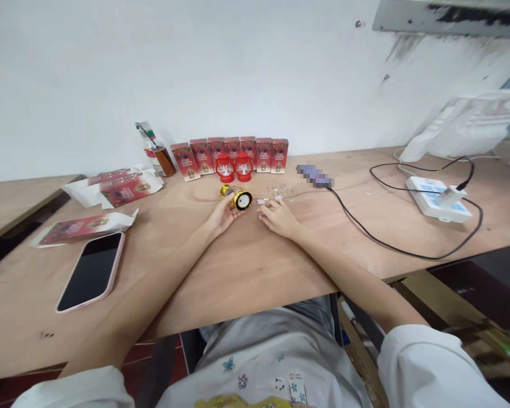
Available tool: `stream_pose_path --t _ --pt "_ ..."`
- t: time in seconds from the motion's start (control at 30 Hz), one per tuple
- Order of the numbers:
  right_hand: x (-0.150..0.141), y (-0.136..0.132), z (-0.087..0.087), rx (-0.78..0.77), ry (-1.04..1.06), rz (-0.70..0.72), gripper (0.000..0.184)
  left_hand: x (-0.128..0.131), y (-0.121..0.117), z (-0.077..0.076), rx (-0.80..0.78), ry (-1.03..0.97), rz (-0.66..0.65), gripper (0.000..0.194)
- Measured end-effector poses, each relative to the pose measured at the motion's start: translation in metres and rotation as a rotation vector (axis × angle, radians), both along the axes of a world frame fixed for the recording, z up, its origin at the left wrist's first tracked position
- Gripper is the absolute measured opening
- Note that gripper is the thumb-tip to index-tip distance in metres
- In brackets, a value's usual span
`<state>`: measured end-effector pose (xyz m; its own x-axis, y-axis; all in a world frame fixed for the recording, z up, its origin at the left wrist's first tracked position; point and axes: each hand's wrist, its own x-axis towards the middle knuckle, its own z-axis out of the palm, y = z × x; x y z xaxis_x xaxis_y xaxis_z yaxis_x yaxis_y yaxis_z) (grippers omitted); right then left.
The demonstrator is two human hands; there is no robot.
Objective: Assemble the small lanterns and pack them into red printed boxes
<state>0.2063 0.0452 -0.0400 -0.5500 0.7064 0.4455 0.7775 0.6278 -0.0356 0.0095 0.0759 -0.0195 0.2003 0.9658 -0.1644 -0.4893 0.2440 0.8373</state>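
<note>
My left hand is closed around a small gold lantern lying on its side, its round base facing me. Just to the right, my right hand rests on the wooden table with fingers curled near some tiny white pieces and small clear parts. Whether it pinches anything I cannot make out. Two red lanterns stand behind, in front of a row of several red boxes.
A pink-cased phone lies at the left front, with opened red packages and a flat sleeve beyond it. A bottle leans by the wall. A black cable runs to a white power strip at right.
</note>
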Motion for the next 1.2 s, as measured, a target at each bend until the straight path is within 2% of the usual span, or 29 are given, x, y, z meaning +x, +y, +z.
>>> stream_pose_path --t 0.3,0.7,1.2 --pt "0.0001 -0.0008 0.0015 0.048 -0.069 0.018 0.023 -0.0001 0.0004 -0.0002 -0.001 0.011 0.007 0.014" --pt "0.0013 0.0000 0.0032 -0.075 0.062 0.016 0.022 0.0004 -0.0002 0.0003 -0.008 0.003 0.001 0.013" --pt "-0.0016 -0.0011 0.0009 0.036 -0.070 0.015 0.022 -0.0004 0.0003 -0.0008 0.006 0.033 -0.009 0.022"
